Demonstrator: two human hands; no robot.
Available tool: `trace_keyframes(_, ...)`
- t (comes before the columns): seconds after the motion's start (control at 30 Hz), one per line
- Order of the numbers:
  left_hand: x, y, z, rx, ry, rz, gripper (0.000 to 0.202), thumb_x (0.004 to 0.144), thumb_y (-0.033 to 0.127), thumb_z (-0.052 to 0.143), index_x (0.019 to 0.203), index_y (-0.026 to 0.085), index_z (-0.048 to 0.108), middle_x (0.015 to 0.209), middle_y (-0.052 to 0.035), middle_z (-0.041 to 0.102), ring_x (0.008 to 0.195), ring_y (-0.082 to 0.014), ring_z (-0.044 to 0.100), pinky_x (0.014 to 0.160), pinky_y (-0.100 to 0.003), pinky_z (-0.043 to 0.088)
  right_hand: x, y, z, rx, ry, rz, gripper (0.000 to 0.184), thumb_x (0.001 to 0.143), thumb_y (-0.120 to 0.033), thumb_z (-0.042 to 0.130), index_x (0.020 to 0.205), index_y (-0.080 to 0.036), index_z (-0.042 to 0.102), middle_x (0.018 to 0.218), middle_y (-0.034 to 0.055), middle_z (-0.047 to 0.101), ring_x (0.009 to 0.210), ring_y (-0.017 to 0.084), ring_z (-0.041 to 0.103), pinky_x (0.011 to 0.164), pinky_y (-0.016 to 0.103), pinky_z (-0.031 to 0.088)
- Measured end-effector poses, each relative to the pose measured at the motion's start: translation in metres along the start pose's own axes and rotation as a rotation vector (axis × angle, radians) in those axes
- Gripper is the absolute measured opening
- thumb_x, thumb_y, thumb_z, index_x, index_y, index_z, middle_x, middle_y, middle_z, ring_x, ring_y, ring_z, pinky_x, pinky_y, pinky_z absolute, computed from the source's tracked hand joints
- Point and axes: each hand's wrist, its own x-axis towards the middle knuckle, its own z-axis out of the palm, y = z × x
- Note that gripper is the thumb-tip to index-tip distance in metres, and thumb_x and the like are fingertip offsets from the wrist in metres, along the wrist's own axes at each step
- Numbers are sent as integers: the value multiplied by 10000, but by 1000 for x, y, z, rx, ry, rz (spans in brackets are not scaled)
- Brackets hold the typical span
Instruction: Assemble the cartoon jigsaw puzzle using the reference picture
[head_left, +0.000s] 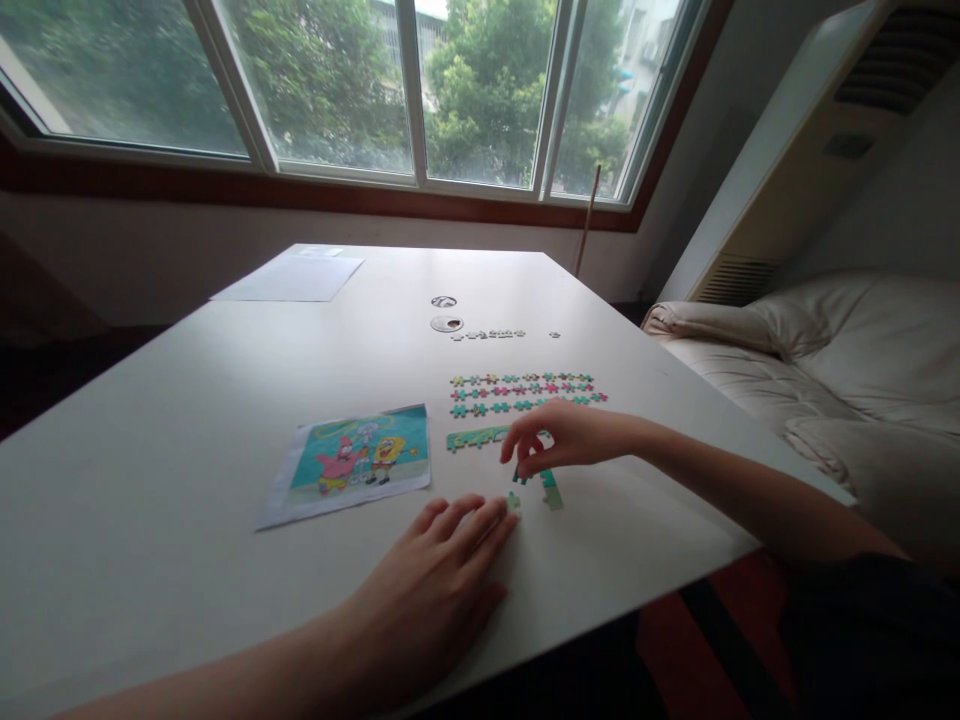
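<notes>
Centrally, the right hand (pixel 571 432) is positioned above the table (pixel 187 450), palm down, with its fingers curled and the thumb and fingertips drawn near one another. A dark green puzzle piece (pixel 519 476) shows directly below these fingertips; whether it is pinched or lies on the surface cannot be told. The left hand (pixel 442 555) rests low on the tabletop, fingers extended and lying side by side, gripping nothing visible. Its fingertips are at the near edge of a pale green puzzle piece (pixel 513 502).

Just right of that piece, a short joined column (pixel 553 490) runs toward the near edge of the table. Beyond the hands, a joined green strip (pixel 476 438) extends leftward, its right part covered by the right hand. Behind the strip, loose coloured pieces (pixel 517 390) are arranged in three rows.

To the left lies a printed picture (pixel 371 450) of cartoon figures on a teal ground. Farther back are a row of greyish pieces (pixel 495 334), a single piece (pixel 555 335) to its right, and two round items (pixel 447 324). White paper (pixel 292 278) occupies the far left corner.
</notes>
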Motion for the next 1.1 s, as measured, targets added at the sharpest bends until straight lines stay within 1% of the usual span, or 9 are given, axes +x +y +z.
trace_keyframes(0.07,0,0,1,5,20,4,448,883,247,403,1322,176,351,1327,-98,438,1151,-284,423,922,-451,349,6,0,6,3,17,13,216,746,-282,636,928,-165,631,766,10,667,676,95,578,609,186,438)
trace_keyframes(0.2,0,1,0,11,23,8,449,875,232,405,1318,173,357,1328,-100,434,1148,-289,424,919,-454,350,13,2,12,-22,16,29,189,727,-318,649,807,-147,668,714,13,655,635,93,556,586,187,434)
trace_keyframes(0.33,0,2,-2,5,8,0,452,869,229,416,1315,172,359,1333,-100,428,1149,-291,422,917,-458,354,13,6,14,-51,0,-6,176,742,-303,633,832,-158,678,731,8,666,659,97,565,610,191,429)
trace_keyframes(0.6,1,2,-4,-18,17,-11,449,870,237,408,1314,177,370,1328,-100,433,1146,-277,423,929,-444,352,13,-2,19,-218,66,-43,90,750,-249,629,788,-181,674,723,1,669,686,120,550,687,236,409)
trace_keyframes(0.73,0,2,-3,-25,8,-12,452,868,237,408,1315,179,369,1328,-98,434,1148,-276,420,932,-443,348,12,-3,22,-262,113,-63,145,753,-259,634,871,-176,649,770,17,642,747,134,551,727,246,413)
trace_keyframes(0.8,0,0,-4,-30,-7,-16,455,872,241,405,1321,189,354,1340,-93,422,1153,-277,418,936,-453,342,6,-1,21,-238,165,-60,176,768,-277,620,909,-173,630,801,25,632,760,131,557,718,237,420)
trace_keyframes(0.93,1,-5,-8,-49,-34,3,464,875,267,413,1327,206,329,1384,-80,369,1185,-278,395,948,-467,332,-19,8,15,-172,258,-49,154,801,-294,581,877,-164,615,858,44,638,770,126,571,721,239,431)
trace_keyframes(1.03,4,-10,-14,-87,-57,42,481,858,296,443,1318,206,336,1400,-76,344,1214,-280,372,959,-470,326,-42,16,14,-185,286,-15,173,787,-316,597,874,-168,618,874,58,630,802,143,569,745,263,433)
trace_keyframes(1.1,6,-13,-16,-116,-78,58,495,852,323,452,1318,208,333,1403,-74,339,1232,-280,355,972,-479,315,-53,20,18,-195,304,20,200,779,-339,602,888,-172,617,879,62,621,812,151,566,748,271,435)
